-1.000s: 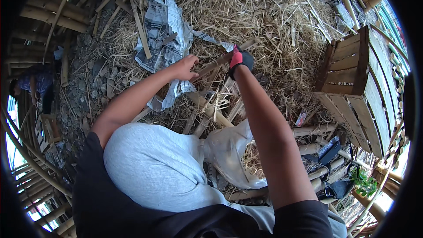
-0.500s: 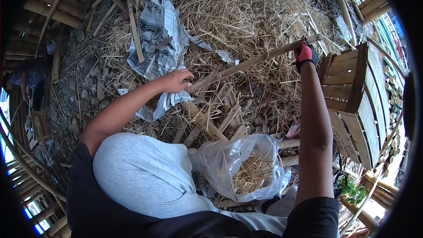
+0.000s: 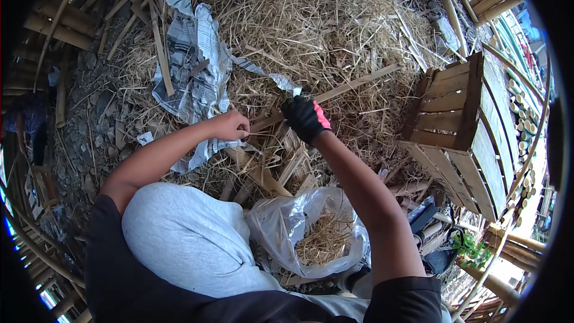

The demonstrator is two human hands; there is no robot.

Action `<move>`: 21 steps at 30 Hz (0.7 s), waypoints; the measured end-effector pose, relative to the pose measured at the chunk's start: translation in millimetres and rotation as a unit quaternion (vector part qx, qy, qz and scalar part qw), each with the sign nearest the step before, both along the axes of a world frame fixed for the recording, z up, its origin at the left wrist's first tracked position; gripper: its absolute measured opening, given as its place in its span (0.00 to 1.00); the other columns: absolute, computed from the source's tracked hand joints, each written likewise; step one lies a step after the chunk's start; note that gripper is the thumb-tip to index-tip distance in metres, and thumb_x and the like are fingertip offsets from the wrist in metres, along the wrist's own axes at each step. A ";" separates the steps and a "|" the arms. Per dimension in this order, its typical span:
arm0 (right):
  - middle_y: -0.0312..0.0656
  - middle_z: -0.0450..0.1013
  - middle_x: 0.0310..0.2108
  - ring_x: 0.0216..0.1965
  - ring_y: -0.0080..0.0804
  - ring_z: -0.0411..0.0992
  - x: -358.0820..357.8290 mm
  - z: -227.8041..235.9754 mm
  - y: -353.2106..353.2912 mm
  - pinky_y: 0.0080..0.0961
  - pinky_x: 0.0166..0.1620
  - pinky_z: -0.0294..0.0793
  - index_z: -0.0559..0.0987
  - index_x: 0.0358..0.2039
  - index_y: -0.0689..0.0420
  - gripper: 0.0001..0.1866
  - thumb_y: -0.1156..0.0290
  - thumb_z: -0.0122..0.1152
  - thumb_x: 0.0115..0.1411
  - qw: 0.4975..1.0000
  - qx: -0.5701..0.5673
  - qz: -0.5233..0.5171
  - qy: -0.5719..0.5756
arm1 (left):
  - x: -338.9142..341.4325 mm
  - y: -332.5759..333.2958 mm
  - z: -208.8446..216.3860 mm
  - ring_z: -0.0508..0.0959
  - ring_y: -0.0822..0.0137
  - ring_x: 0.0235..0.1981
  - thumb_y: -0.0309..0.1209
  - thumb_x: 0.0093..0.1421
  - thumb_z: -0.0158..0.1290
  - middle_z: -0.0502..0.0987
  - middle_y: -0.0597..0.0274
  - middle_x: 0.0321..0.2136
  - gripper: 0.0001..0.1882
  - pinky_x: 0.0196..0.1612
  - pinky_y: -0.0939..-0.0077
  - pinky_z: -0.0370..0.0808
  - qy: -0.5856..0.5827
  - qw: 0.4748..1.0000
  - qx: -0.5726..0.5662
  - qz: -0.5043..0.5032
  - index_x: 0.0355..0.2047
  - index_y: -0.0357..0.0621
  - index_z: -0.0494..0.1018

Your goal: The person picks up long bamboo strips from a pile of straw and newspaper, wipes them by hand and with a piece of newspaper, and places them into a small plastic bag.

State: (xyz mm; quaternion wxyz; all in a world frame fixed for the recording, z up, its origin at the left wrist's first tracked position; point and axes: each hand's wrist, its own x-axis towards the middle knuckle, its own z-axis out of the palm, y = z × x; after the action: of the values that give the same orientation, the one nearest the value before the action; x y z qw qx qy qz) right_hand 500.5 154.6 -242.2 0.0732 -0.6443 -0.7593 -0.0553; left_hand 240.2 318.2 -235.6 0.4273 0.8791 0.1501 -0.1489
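No text can be read here. The torn newspaper sheet (image 3: 186,54) carries rows of dark print, but the letters are too small and unclear for reading.

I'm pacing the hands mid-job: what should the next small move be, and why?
Probably slide the gloved right hand outward along the flat tan strip, with the left hand steadying the near end: the two hands are close together, and much of the strip extends beyond the right one.
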 end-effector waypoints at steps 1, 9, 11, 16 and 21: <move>0.38 0.77 0.31 0.37 0.38 0.77 -0.8 -18.5 1.6 0.39 0.36 0.75 0.80 0.32 0.47 0.02 0.66 0.62 0.60 0.999 -0.006 -0.018 -0.044 | 1.4 4.2 -1.5 0.84 0.61 0.31 0.30 0.59 0.62 0.85 0.53 0.29 0.08 0.39 0.66 0.79 -0.011 1.000 -0.005 0.000 0.35 0.39 0.83; 0.36 0.78 0.27 0.38 0.37 0.78 55.4 -24.9 10.5 0.37 0.36 0.73 0.81 0.28 0.46 0.04 0.67 0.60 0.59 0.994 0.028 -0.070 -0.074 | 16.9 36.6 27.7 0.83 0.57 0.46 0.36 0.64 0.60 0.83 0.51 0.41 0.14 0.50 0.62 0.79 -0.066 0.991 0.069 0.095 0.45 0.40 0.80; 0.36 0.79 0.30 0.40 0.39 0.78 81.5 16.0 12.0 0.38 0.38 0.73 0.82 0.29 0.44 0.04 0.68 0.60 0.58 0.985 -0.002 -0.163 -0.051 | 16.8 34.3 53.6 0.81 0.57 0.51 0.38 0.67 0.59 0.81 0.51 0.46 0.17 0.53 0.62 0.78 -0.031 0.990 0.058 0.128 0.50 0.41 0.77; 0.39 0.79 0.40 0.45 0.46 0.77 169.3 94.9 -22.1 0.42 0.48 0.78 0.86 0.38 0.45 0.08 0.69 0.62 0.60 0.960 0.132 -0.219 0.116 | 49.0 23.5 87.8 0.72 0.53 0.65 0.43 0.71 0.54 0.74 0.48 0.60 0.25 0.68 0.57 0.68 -0.005 0.997 0.033 0.074 0.62 0.41 0.69; 0.43 0.78 0.49 0.53 0.51 0.73 195.6 145.0 -35.4 0.43 0.58 0.74 0.86 0.41 0.46 0.08 0.66 0.62 0.63 0.951 0.188 -0.235 0.076 | 61.7 -6.2 111.3 0.64 0.48 0.71 0.55 0.69 0.54 0.66 0.42 0.67 0.39 0.72 0.52 0.63 -0.054 0.991 0.118 0.018 0.68 0.37 0.62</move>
State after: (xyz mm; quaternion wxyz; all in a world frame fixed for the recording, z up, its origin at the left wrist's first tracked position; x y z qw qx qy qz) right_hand 696.1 119.1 -97.3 0.2355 -0.7812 -0.5545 -0.1635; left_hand 302.0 312.1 -124.3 0.3304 0.9272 0.1596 -0.0746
